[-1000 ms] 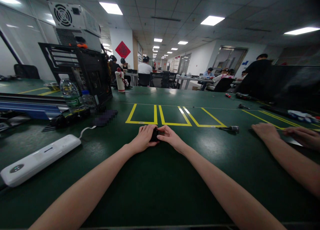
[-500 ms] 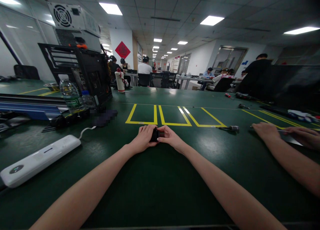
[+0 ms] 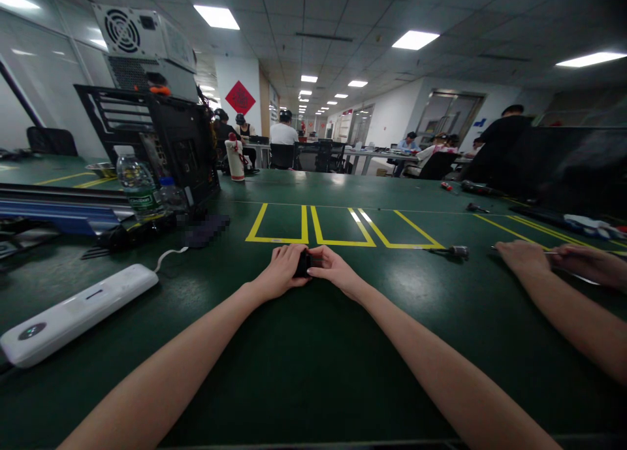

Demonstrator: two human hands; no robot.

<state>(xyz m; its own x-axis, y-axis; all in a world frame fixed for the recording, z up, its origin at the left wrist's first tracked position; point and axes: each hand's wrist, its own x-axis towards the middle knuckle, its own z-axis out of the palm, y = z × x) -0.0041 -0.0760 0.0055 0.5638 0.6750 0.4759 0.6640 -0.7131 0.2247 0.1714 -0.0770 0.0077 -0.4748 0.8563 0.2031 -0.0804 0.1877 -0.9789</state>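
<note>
My left hand is wrapped round a small black box-like object, held low over the green table. From the other side my right hand meets it, thumb and fingers pinched at the object's right face. Something thin and pale shows between those right fingertips, too small to name. The fingers hide most of the black object. Just beyond both hands lie yellow tape outlines on the tabletop.
At left are a long white power strip, a dark pixelated patch, a water bottle and an open computer case. A dark cylindrical connector lies right of my hands. A co-worker's hands hold a thin rod at far right.
My own hands and the black object stay almost still. At far right, the co-worker's farther hand has shifted left, and the thin metal piece there has turned.
</note>
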